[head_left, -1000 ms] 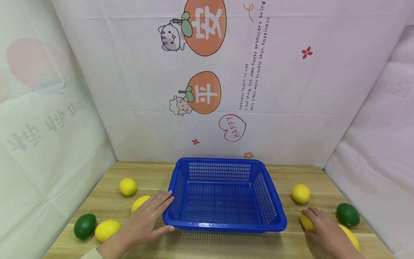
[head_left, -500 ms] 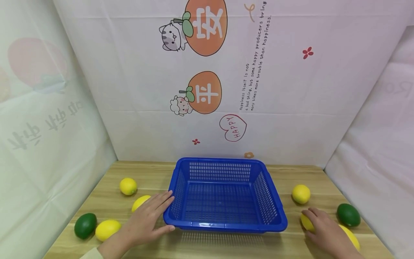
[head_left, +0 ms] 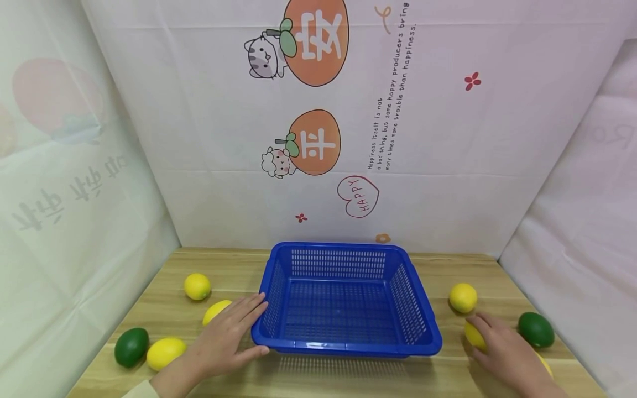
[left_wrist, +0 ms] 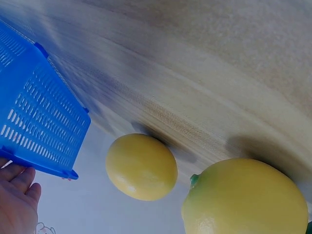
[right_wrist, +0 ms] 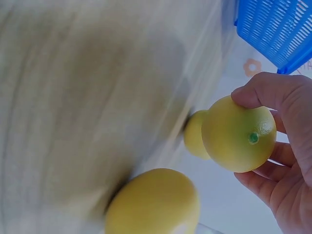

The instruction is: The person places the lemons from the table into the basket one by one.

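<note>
Between thumb and fingers of my right hand (head_left: 507, 351) a yellow lemon (right_wrist: 239, 134) is gripped, its small green tip showing in the right wrist view. A lemon (head_left: 544, 363) lies partly hidden behind that hand, and one more lemon (head_left: 463, 298) sits beyond it. My left hand (head_left: 224, 337) touches the left rim of a blue plastic basket (head_left: 343, 348) with extended fingers, the thumb near its front corner. The basket holds nothing. Beside the left hand, a lemon (head_left: 215, 312) is partly covered by it.
On the left of the wooden table (head_left: 239, 381) are a dark green, lemon-shaped fruit (head_left: 131, 347), a lemon (head_left: 166, 354) and a farther lemon (head_left: 197, 286). Another dark green fruit (head_left: 536, 329) lies at the right. A printed white cloth (head_left: 438, 166) hangs behind and along both sides.
My right hand has shifted slightly to the right with the lemon in its grip, covering more of the lemon behind it. The left hand and basket stay put.
</note>
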Demonstrator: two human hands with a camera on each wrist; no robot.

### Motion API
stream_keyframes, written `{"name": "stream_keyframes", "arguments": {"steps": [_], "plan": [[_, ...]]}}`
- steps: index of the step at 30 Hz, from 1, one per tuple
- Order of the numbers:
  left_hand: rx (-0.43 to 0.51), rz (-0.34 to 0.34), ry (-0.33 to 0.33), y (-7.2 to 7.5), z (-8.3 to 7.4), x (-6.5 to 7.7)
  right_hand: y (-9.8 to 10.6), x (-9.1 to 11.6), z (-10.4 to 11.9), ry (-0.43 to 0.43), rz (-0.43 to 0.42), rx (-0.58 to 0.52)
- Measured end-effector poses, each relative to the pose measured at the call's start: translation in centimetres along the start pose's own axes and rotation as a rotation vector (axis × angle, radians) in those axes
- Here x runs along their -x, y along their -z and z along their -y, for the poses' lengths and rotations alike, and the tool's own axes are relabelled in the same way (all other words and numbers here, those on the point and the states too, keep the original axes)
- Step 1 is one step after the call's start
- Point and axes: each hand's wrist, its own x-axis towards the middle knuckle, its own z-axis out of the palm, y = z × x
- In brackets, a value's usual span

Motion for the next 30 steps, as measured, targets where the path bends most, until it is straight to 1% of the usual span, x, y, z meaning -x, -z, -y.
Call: {"name": "stream_keyframes", "arguments": {"steps": [5, 11, 16, 18, 23, 30], "plan": [[0.004, 0.002, 0.004, 0.0, -0.1, 0.0, 0.7, -0.5, 0.5, 0.017, -0.020, 0.025], [0.000, 0.003, 0.009, 0.1, -0.1, 0.1, 1.6, -1.2, 1.0, 0.031, -0.001, 0.026], [0.006, -0.003, 0.000, 0.1, 0.0, 0.1, 2.2, -1.7, 1.5, 0.038, -0.005, 0.036], [0.006, -0.007, -0.002, 0.1, 0.0, 0.1, 2.4, -1.9, 1.6, 0.054, -0.031, 0.044], [0.002, -0.002, 0.004, 0.2, -0.1, 0.0, 2.9, -2.3, 1.9, 0.115, -0.130, 0.059], [0.015, 0.008, 0.009, 0.1, 0.0, 0.0, 3.5, -3.2, 2.1, 0.142, -0.184, 0.057]]}}
